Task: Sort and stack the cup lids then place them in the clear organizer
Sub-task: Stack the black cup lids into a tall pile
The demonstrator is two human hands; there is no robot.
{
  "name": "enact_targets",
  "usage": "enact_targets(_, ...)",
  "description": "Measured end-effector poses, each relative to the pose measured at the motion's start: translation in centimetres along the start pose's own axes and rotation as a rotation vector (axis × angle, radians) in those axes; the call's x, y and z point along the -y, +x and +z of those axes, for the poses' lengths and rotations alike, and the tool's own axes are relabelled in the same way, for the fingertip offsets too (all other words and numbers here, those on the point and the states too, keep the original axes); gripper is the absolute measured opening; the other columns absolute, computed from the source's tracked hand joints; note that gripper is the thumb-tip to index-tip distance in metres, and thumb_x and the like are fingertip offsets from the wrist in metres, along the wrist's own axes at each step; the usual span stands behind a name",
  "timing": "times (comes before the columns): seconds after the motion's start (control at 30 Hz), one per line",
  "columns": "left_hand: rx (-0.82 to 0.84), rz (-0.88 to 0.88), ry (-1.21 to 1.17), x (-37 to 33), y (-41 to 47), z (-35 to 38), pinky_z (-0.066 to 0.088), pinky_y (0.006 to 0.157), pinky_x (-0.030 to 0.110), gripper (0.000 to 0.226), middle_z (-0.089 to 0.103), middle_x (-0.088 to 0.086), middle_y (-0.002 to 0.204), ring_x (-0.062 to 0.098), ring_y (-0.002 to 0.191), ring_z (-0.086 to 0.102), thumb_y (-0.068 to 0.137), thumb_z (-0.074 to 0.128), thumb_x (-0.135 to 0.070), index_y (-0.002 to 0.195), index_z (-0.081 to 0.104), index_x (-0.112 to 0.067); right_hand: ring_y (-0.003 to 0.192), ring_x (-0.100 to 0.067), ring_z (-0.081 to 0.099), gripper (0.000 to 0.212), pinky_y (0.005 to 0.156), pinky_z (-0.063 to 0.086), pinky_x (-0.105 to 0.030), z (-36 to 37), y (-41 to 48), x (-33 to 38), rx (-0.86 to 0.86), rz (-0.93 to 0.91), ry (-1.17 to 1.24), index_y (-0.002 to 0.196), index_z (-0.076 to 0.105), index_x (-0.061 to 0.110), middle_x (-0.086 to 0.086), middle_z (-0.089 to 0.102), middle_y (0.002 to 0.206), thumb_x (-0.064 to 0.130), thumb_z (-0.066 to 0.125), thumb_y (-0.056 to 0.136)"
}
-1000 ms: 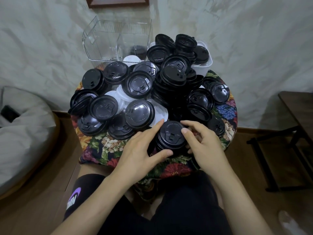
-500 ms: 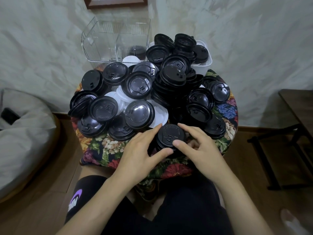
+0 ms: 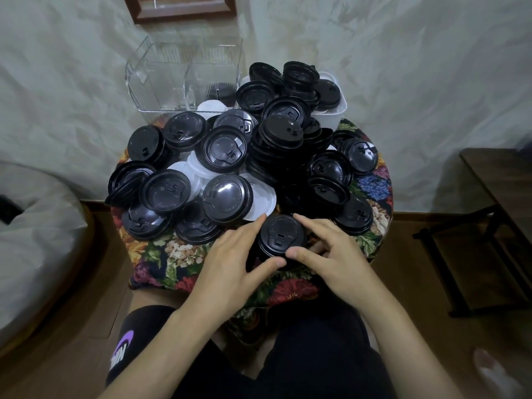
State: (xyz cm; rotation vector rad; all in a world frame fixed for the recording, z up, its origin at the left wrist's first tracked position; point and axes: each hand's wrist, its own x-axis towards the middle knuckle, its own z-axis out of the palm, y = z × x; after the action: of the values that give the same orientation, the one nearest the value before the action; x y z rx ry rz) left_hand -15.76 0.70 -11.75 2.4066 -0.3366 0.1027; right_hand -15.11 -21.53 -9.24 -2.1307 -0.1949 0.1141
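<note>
**A:** Where is the lid stack (image 3: 280,234) right now?

**B:** At the near edge of the worktop (image 3: 178,254). The left hand (image 3: 230,263) and right hand (image 3: 331,254) each have thumb and forefinger curled round its sides, so both grips are narrow and closed on it.

**A:** What crowds it?

**B:** A heap of loose black lids (image 3: 280,136) covers nearly the whole floral cloth, rising tallest in the middle. A few white lids (image 3: 260,197) lie under them, just behind the held stack. That heap sits between the hands and the clear organizer (image 3: 161,82) at the far left. A white tub (image 3: 334,118) piled with more lids stands beside it, far right.

**A:** Anything off the worktop?

**B:** A pale cushion (image 3: 34,240) on the left and a dark side table (image 3: 495,197) on the right.

**A:** What can't you make out?

**B:** A dark ribbed shape (image 3: 218,92) shows in the organizer's right compartment, blurred through the wall. The stack's lower lids are hidden by the fingers, the right hand's other fingers are tucked behind it, and a wooden frame (image 3: 184,10) is cut off at the top.
</note>
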Motion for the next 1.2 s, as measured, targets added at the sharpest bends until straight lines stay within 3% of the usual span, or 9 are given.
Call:
enact_targets(0.17, -0.024, -0.017, -0.001, -0.2, 0.1, -0.1, 0.03, 0.1, 0.011, 0.084, 0.047, -0.033, 0.134, -0.009, 0.119, 0.041, 0.086, 0.054, -0.077, 0.158, 0.036, -0.037, 0.07, -0.011, 0.064, 0.041, 0.073, 0.058, -0.039, -1.6, 0.3, 0.5, -0.253, 0.016, 0.081, 0.122, 0.071, 0.045, 0.016, 0.072, 0.099, 0.054, 0.077, 0.083)
enact_targets(0.27, -0.03, -0.034, -0.023, -0.3, 0.0, -0.2, 0.028, 0.099, 0.011, 0.084, 0.047, -0.033, 0.13, -0.009, 0.118, 0.041, 0.086, 0.057, -0.075, 0.158, 0.037, -0.036, 0.074, -0.007, 0.06, 0.024, 0.071, 0.048, -0.03, -3.0, 1.0, 0.7, -0.441, -0.062, -0.216, 0.12, 0.072, 0.035, 0.019, 0.064, 0.103, 0.037, 0.072, 0.096)
enact_targets(0.37, -0.039, -0.032, -0.022, -0.4, -0.1, -0.2, 0.029, 0.098, 0.008, 0.085, 0.044, -0.04, 0.125, -0.009, 0.117, 0.041, 0.085, 0.056, -0.075, 0.158, 0.037, -0.036, 0.075, -0.006, 0.057, 0.034, 0.076, 0.043, -0.032, -3.5, 2.1, 0.6, -0.366, 0.002, -0.482, 0.133, 0.068, 0.03, 0.012, 0.053, 0.125, 0.04, 0.066, 0.1)
enact_targets(0.47, -0.035, -0.046, -0.039, -0.3, -0.1, -0.1, 0.027, 0.098, 0.004, 0.088, 0.04, -0.045, 0.122, -0.011, 0.118, 0.04, 0.083, 0.054, -0.079, 0.158, 0.038, -0.037, 0.079, -0.005, 0.055, 0.025, 0.077, 0.041, -0.032, -3.7, 2.7, 0.7, -0.33, 0.018, -0.529, 0.124, 0.073, 0.027, 0.014, 0.057, 0.119, 0.037, 0.064, 0.102)
enact_targets(0.63, -0.022, -0.042, -0.037, -0.1, 0.0, -0.2, 0.029, 0.099, 0.008, 0.09, 0.041, -0.041, 0.125, -0.008, 0.12, 0.042, 0.083, 0.049, -0.085, 0.158, 0.036, -0.039, 0.082, -0.013, 0.067, 0.003, 0.075, 0.057, -0.044, -3.9, 2.7, 0.9, -0.369, -0.008, -0.092, 0.097, 0.069, 0.036, 0.008, 0.071, 0.09, 0.037, 0.072, 0.096)
enact_targets(0.73, -0.013, -0.045, -0.037, -0.1, 0.0, -0.2, 0.03, 0.098, 0.008, 0.09, 0.044, -0.037, 0.129, -0.008, 0.12, 0.042, 0.083, 0.048, -0.086, 0.159, 0.035, -0.038, 0.08, -0.019, 0.068, 0.012, 0.067, 0.057, -0.041, -3.9, 2.5, 1.4, -0.329, -0.03, 0.113, 0.088, 0.067, 0.031, 0.003, 0.071, 0.082, 0.025, 0.073, 0.096)
enact_targets(0.93, -0.003, -0.053, -0.048, -0.2, 0.0, -0.2, 0.033, 0.098, 0.015, 0.093, 0.046, -0.034, 0.131, -0.006, 0.119, 0.044, 0.081, 0.046, -0.086, 0.159, 0.036, -0.038, 0.077, -0.015, 0.069, 0.011, 0.065, 0.058, -0.027, -3.8, 2.0, 2.0, -0.248, -0.043, 0.549, 0.105, 0.069, 0.014, 0.0, 0.075, 0.087, 0.006, 0.064, 0.1)
enact_targets(1.1, 0.0, -0.065, -0.051, -0.2, 0.1, -0.2, 0.033, 0.097, 0.014, 0.092, 0.047, -0.033, 0.133, -0.006, 0.12, 0.044, 0.08, 0.047, -0.085, 0.159, 0.036, -0.038, 0.074, -0.018, 0.068, 0.048, 0.067, 0.059, -0.026, -2.9, 1.0, 1.7, -0.068, 0.07, 0.714, 0.136, 0.061, 0.028, -0.003, 0.07, 0.079, 0.015, 0.069, 0.09)
enact_targets(1.2, -0.002, -0.069, -0.069, -0.1, 0.0, -0.2, 0.032, 0.099, 0.013, 0.091, 0.048, -0.034, 0.134, -0.006, 0.121, 0.045, 0.08, 0.048, -0.085, 0.158, 0.037, -0.039, 0.072, -0.015, 0.066, 0.044, 0.059, 0.055, -0.023, -2.5, 0.7, 1.2, 0.012, 0.14, 0.699, 0.137, 0.063, 0.03, -0.004, 0.069, 0.08, 0.01, 0.064, 0.098)
